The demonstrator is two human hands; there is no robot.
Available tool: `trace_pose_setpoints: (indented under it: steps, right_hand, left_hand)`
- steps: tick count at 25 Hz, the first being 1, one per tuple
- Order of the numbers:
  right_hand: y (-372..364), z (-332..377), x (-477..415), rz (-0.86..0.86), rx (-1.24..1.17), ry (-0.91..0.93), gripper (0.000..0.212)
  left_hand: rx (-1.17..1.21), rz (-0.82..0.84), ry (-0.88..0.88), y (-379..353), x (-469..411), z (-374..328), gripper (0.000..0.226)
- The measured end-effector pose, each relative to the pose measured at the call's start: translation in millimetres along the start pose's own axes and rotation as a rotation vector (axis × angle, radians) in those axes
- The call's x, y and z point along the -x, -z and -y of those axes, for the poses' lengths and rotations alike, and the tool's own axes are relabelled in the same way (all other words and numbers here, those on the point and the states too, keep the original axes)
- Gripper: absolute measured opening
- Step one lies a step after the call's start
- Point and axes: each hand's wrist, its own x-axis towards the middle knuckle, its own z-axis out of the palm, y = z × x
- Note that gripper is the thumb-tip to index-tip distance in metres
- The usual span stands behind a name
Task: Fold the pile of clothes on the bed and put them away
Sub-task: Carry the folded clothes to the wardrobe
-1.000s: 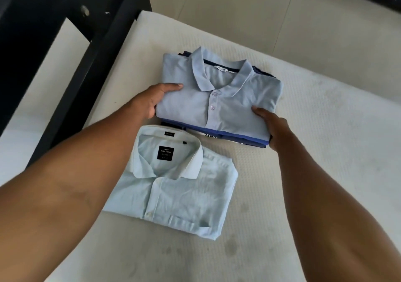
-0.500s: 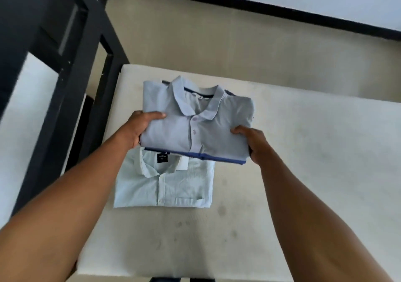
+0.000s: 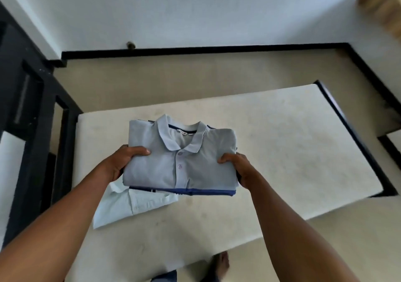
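A stack of folded clothes (image 3: 180, 162), topped by a grey-blue polo shirt with darker blue garments beneath, is held up above the white mattress (image 3: 282, 151). My left hand (image 3: 123, 162) grips the stack's left edge, thumb on top. The right edge is gripped by my right hand (image 3: 236, 166) in the same way. Below the stack, a folded pale blue dress shirt (image 3: 134, 205) lies on the mattress, its collar mostly hidden by the stack and my left arm.
A black bed frame (image 3: 351, 138) runs along the mattress's right side, and dark furniture (image 3: 26, 112) stands at the left. Beige floor (image 3: 173, 77) and a white wall with black skirting lie beyond. My foot (image 3: 219, 266) shows on the floor at the near edge.
The stack has been lifted off the mattress and raised toward me. The view has pulled back and up, so the whole mattress and the room now show. The pale shirt stayed in place.
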Motion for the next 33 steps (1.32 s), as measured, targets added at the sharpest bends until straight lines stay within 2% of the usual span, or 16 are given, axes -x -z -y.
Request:
trace_pose_setpoints:
  steps: [2, 6, 10, 13, 15, 17, 22, 28, 33]
  right_hand:
    - [39, -9, 30, -0.018, -0.056, 0.026, 0.044]
    - [153, -46, 90, -0.09, -0.154, 0.106, 0.045]
    - [272, -96, 132, -0.168, -0.23, 0.192, 0.047]
    - [377, -147, 179, -0.265, -0.265, 0.201, 0.053]
    - [462, -186, 222, -0.389, -0.329, 0.188, 0.049]
    - [537, -209, 258, -0.487, -0.392, 0.186, 0.045]
    - [687, -253, 300, -0.727, -0.496, 0.154, 0.048]
    - [851, -295, 309, -0.976, -0.634, 0.099, 0.034]
    - [989, -302, 331, -1.156, -0.746, 0.053, 0.028]
  left_hand:
    - [-0.035, 0.057, -0.01, -42, 17, -14, 0.048]
    - [-0.189, 0.164, -0.069, -166, 47, -24, 0.078]
    - [-0.273, 0.217, -0.117, -296, 58, -5, 0.083]
    - [-0.354, 0.306, -0.121, -423, 60, 19, 0.085]
    - [-0.436, 0.395, -0.115, -529, 64, 30, 0.087]
    - [-0.497, 0.475, -0.115, -622, 64, 30, 0.085]
    - [-0.676, 0.624, -0.121, -824, 42, 32, 0.063]
    - [-0.856, 0.775, -0.087, -1066, -21, 49, 0.064]
    - [-0.923, 0.92, -0.069, -1269, -31, 41, 0.062]
